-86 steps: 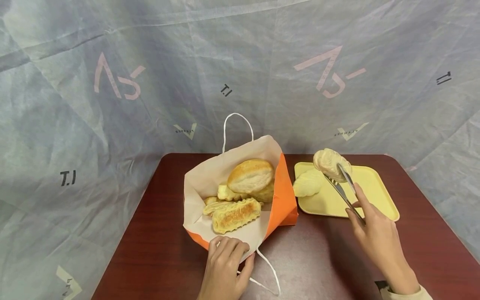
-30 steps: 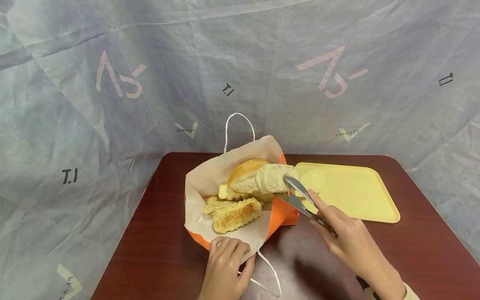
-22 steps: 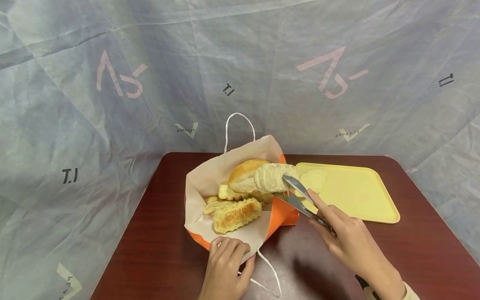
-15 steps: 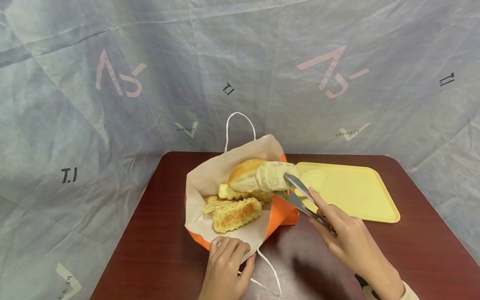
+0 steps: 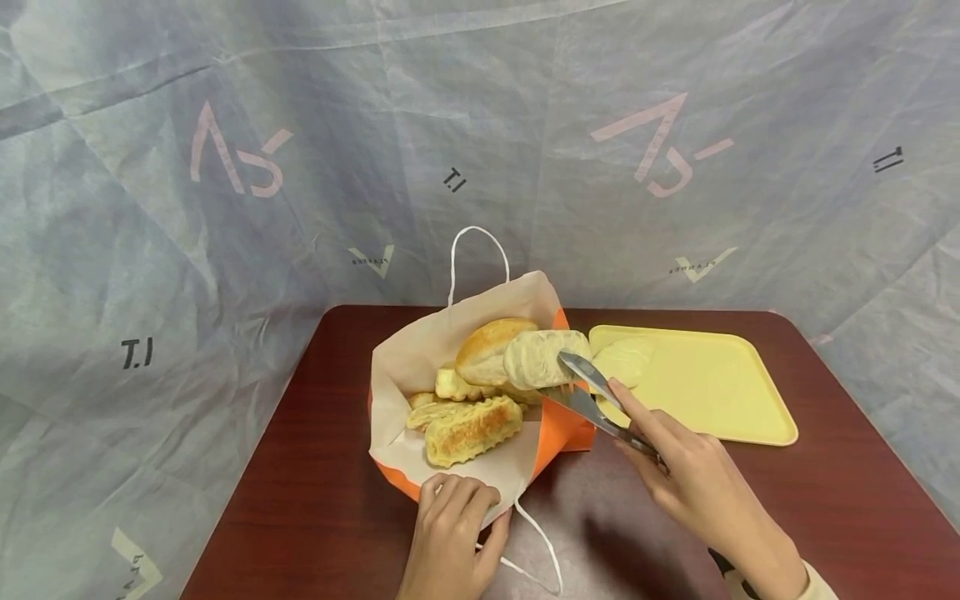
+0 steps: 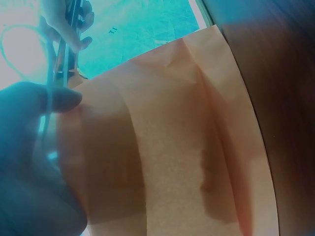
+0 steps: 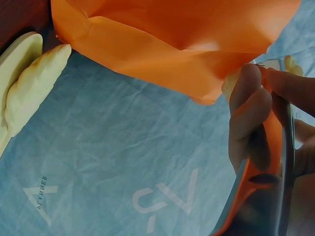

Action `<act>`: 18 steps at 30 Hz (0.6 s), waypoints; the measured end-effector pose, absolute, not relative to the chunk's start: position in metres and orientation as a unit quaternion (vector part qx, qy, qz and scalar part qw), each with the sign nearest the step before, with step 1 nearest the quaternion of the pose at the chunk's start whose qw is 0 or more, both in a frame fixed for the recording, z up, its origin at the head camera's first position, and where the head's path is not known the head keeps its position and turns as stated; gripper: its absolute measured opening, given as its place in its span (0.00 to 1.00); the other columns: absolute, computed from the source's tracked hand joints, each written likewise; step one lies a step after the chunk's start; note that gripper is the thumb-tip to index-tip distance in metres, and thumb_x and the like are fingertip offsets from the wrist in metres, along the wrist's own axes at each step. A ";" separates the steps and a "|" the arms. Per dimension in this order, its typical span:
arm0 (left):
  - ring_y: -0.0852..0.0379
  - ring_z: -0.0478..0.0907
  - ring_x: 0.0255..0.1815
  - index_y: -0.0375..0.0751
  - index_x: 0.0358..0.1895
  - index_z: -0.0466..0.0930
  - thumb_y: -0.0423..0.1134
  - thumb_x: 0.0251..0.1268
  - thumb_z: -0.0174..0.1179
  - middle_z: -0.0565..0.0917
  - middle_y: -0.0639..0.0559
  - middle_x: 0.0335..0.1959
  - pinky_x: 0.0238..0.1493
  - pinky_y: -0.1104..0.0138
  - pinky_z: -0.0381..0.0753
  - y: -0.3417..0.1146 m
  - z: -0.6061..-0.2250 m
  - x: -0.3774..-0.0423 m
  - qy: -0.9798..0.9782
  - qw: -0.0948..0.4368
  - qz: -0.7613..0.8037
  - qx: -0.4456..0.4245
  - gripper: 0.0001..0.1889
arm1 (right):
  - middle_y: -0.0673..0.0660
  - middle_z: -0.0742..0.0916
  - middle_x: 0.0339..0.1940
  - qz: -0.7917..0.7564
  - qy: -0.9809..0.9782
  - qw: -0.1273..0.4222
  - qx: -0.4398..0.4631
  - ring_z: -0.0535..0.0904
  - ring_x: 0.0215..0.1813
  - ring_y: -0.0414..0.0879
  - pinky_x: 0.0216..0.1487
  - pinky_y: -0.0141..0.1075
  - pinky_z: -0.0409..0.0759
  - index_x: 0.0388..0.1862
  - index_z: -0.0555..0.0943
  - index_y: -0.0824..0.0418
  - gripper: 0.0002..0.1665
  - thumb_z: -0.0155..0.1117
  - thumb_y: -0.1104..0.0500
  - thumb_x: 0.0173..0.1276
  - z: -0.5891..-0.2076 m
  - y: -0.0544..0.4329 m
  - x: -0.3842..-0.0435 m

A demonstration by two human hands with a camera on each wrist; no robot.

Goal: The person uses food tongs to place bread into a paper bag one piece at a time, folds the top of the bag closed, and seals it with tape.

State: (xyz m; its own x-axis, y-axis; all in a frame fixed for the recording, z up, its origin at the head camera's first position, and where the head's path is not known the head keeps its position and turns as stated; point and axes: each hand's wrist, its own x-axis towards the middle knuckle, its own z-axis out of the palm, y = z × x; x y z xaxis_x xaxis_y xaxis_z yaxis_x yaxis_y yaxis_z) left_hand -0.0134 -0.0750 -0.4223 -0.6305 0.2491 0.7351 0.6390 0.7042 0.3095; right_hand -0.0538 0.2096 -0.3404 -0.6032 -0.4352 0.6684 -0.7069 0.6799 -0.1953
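In the head view my left hand (image 5: 450, 537) grips the near rim of an orange paper bag (image 5: 567, 433), thumb outside and fingers over the edge. My right hand (image 5: 697, 479) holds metal tongs (image 5: 588, 377). A pale, ridged bread roll (image 5: 532, 360) sits at the tongs' tips, over the right side of the bag mouth. Inside the bag lie several breads, among them a round golden bun (image 5: 487, 350) and a browned, crimped-edge pastry (image 5: 474, 431). From the right wrist view, fingers wrap the tongs (image 7: 288, 147) beside the orange bag wall (image 7: 172, 29).
Right of the bag, a yellow tray (image 5: 712, 387) carries another pale bread (image 5: 626, 360) at its left end. White string handles (image 5: 477, 227) rise behind the bag and hang in front. A grey printed cloth (image 5: 525, 150) stands behind the dark red table (image 5: 300, 483).
The right hand has swung left, carrying the bread roll in the tongs from above the tray to over the bag. Lately it shifted only slightly left and down. The left hand stays put.
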 end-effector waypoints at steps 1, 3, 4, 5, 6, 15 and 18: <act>0.60 0.76 0.33 0.49 0.31 0.80 0.39 0.54 0.65 0.77 0.60 0.30 0.50 0.58 0.67 -0.075 -0.422 -0.013 -0.857 0.343 -0.284 -0.259 0.03 | 0.42 0.82 0.32 0.227 -0.865 0.301 0.332 0.77 0.29 0.30 0.26 0.22 0.72 0.71 0.72 0.62 0.32 0.46 0.42 0.79 -0.340 0.209 -0.054; 0.60 0.76 0.33 0.49 0.31 0.80 0.39 0.54 0.65 0.77 0.60 0.30 0.50 0.58 0.67 -0.075 -0.422 -0.013 -0.857 0.343 -0.283 -0.259 0.04 | 0.42 0.82 0.32 0.226 -0.862 0.305 0.336 0.78 0.29 0.30 0.25 0.23 0.72 0.70 0.72 0.62 0.32 0.47 0.43 0.79 -0.341 0.208 -0.054; 0.60 0.76 0.33 0.49 0.31 0.80 0.39 0.54 0.65 0.77 0.60 0.30 0.50 0.58 0.67 -0.075 -0.421 -0.013 -0.858 0.343 -0.283 -0.259 0.04 | 0.42 0.82 0.32 0.224 -0.862 0.306 0.336 0.77 0.28 0.30 0.25 0.23 0.72 0.70 0.72 0.62 0.32 0.47 0.43 0.79 -0.340 0.207 -0.054; 0.60 0.76 0.34 0.49 0.31 0.80 0.39 0.54 0.65 0.77 0.60 0.30 0.50 0.58 0.67 -0.075 -0.421 -0.013 -0.858 0.341 -0.283 -0.259 0.04 | 0.42 0.82 0.31 0.222 -0.862 0.307 0.337 0.77 0.28 0.30 0.25 0.23 0.71 0.70 0.72 0.62 0.32 0.47 0.43 0.79 -0.340 0.207 -0.054; 0.60 0.76 0.34 0.49 0.31 0.80 0.39 0.54 0.65 0.77 0.60 0.30 0.50 0.58 0.67 -0.075 -0.421 -0.013 -0.859 0.339 -0.283 -0.258 0.04 | 0.42 0.82 0.31 0.219 -0.862 0.308 0.337 0.76 0.28 0.29 0.25 0.23 0.71 0.70 0.72 0.62 0.32 0.46 0.42 0.79 -0.340 0.206 -0.054; 0.60 0.76 0.34 0.49 0.31 0.80 0.40 0.59 0.63 0.77 0.60 0.31 0.49 0.58 0.67 -0.075 -0.421 -0.013 -0.861 0.337 -0.280 -0.257 0.02 | 0.42 0.81 0.30 0.209 -0.868 0.307 0.329 0.76 0.27 0.29 0.24 0.24 0.71 0.71 0.72 0.61 0.33 0.45 0.41 0.79 -0.339 0.207 -0.054; 0.60 0.76 0.34 0.50 0.31 0.80 0.42 0.62 0.62 0.78 0.60 0.31 0.50 0.58 0.67 -0.075 -0.421 -0.013 -0.862 0.336 -0.280 -0.256 0.03 | 0.42 0.81 0.31 0.216 -0.869 0.312 0.317 0.74 0.27 0.30 0.25 0.23 0.71 0.71 0.72 0.62 0.33 0.46 0.41 0.79 -0.338 0.212 -0.052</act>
State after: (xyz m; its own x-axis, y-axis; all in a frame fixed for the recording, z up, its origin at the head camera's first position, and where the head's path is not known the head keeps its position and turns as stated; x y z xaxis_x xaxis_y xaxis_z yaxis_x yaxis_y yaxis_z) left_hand -0.0128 -0.0755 -0.4209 -0.6436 0.2531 0.7223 0.6288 0.7129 0.3105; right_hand -0.0522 0.2118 -0.3382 -0.6043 -0.4159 0.6796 -0.6857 0.7058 -0.1778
